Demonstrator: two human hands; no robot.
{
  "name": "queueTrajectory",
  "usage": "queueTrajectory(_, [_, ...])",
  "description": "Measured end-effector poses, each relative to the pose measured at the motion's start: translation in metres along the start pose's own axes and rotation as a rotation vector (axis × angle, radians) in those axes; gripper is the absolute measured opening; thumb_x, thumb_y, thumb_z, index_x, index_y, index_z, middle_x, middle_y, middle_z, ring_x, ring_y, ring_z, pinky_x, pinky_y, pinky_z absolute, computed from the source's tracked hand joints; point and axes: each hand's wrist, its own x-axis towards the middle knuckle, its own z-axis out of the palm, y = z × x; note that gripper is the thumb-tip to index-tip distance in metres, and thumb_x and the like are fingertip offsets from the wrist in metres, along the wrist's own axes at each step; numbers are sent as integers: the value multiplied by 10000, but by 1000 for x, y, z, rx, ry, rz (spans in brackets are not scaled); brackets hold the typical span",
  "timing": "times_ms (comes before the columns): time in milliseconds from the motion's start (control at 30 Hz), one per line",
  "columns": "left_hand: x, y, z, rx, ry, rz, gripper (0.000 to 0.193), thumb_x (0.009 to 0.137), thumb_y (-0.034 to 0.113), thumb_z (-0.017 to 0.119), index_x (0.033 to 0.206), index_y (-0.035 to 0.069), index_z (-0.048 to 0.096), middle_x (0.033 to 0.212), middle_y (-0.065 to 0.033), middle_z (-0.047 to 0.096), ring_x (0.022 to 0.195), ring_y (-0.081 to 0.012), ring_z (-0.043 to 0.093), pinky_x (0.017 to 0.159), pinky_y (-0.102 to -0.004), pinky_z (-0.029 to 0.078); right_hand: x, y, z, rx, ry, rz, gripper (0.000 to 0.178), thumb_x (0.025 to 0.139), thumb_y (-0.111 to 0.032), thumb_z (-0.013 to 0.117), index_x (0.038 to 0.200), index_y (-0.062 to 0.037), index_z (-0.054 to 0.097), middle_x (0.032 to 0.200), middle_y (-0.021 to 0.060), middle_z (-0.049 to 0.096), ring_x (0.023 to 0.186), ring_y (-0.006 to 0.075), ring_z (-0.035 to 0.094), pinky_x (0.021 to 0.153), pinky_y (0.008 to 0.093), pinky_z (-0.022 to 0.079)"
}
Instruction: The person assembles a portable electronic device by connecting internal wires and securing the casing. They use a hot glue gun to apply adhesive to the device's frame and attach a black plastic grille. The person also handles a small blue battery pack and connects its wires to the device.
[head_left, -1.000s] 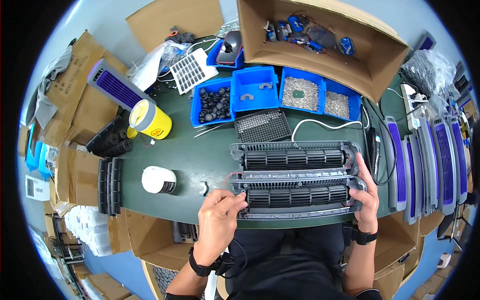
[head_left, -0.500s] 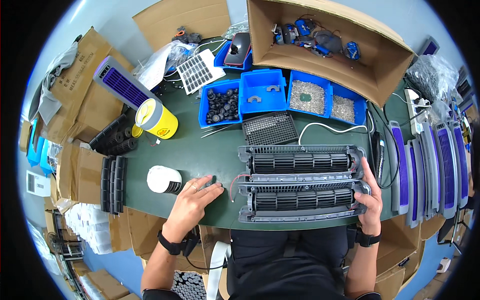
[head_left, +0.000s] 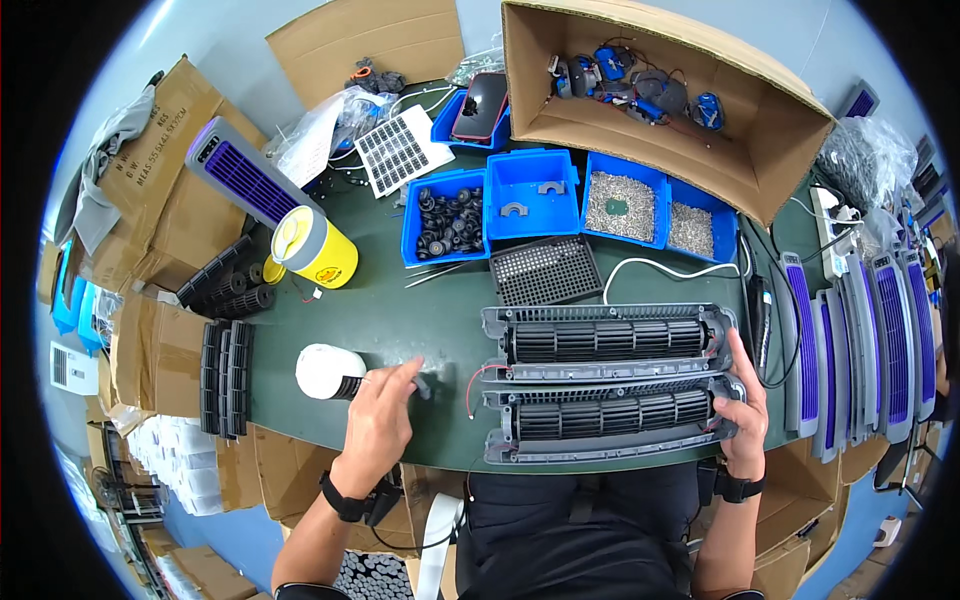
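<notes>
Two grey fan housings (head_left: 610, 372) lie side by side on the bench, each with a black ribbed cylindrical fan wheel (head_left: 610, 415) inside. My right hand (head_left: 742, 415) is closed around their right ends, thumb over the nearer one. My left hand (head_left: 380, 420) is raised left of the housings, fingers bent together and slightly blurred; what they pinch, if anything, is hidden. Just beside its fingertips is a small grey plastic piece (head_left: 423, 387), partly covered. A white round jar (head_left: 328, 371) stands left of this hand. One red wire (head_left: 480, 378) trails from the farther housing.
Blue bins (head_left: 533, 222) with black round parts, grey half-rings and small metal pieces line the back, behind a black perforated tray (head_left: 545, 270). A yellow cup (head_left: 325, 255) stands left. Purple-grey fan fronts (head_left: 800, 340) stand at right. An open cardboard box (head_left: 770, 140) holds motors.
My left hand has lifted and turned from the small grey pieces, fingers drawn together. My right hand keeps its hold on the housings. The whole view has shifted slightly.
</notes>
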Motion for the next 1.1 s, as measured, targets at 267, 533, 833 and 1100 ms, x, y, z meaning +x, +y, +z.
queueTrajectory(267, [63, 64, 6, -406, 41, -259, 356, 974, -28, 675, 1305, 80, 747, 1077, -117, 715, 906, -155, 678, 818, -285, 555, 0, 1, -4, -22, 17, 12, 1043, 627, -159, 643, 1613, 67, 388, 1491, 222, 587, 1361, 275, 580, 1199, 343, 367])
queueTrajectory(533, [71, 72, 17, -495, -36, -439, 304, 1007, -16, 650, 1294, 15, 745, 1077, -102, 727, 846, -131, 721, 767, -256, 566, 1, 4, -8, -55, 17, -7, 1018, 631, -191, 683, 1588, 57, 441, 1513, 210, 578, 1388, 280, 559, 1211, 368, 345])
queueTrajectory(833, [78, 77, 21, -477, -80, -448, 307, 946, 39, 772, 1250, -3, 764, 953, -88, 745, 828, -120, 742, 731, -244, 567, 1, 4, -11, -53, 4, 12, 1012, 637, -195, 695, 1581, 67, 445, 1528, 222, 565, 1409, 288, 545, 1223, 366, 324])
queueTrajectory(1100, [82, 79, 29, -464, -66, -449, 255, 925, 16, 781, 1179, 2, 793, 915, -90, 755, 791, -128, 742, 691, -250, 562, 2, 5, -11, -61, 24, 6, 1000, 635, -198, 694, 1572, 67, 462, 1546, 224, 553, 1434, 290, 530, 1233, 363, 309])
